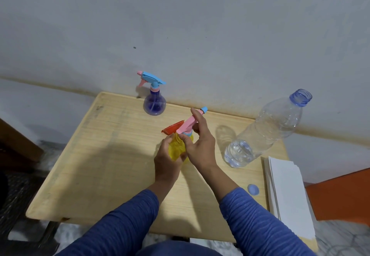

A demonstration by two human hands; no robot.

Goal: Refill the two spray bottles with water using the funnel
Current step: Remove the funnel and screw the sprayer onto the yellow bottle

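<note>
Yellow spray bottle (177, 149) gripped by both hands.

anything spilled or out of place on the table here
No spill shows. The water bottle stands uncapped, its blue cap lying loose near the table edge beside the white papers.

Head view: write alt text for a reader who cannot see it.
Both hands hold a yellow spray bottle over a wooden table: the left hand grips its body, the right hand its pink spray head. An orange funnel lies behind it, a purple spray bottle farther back, an uncapped water bottle at right.
</note>
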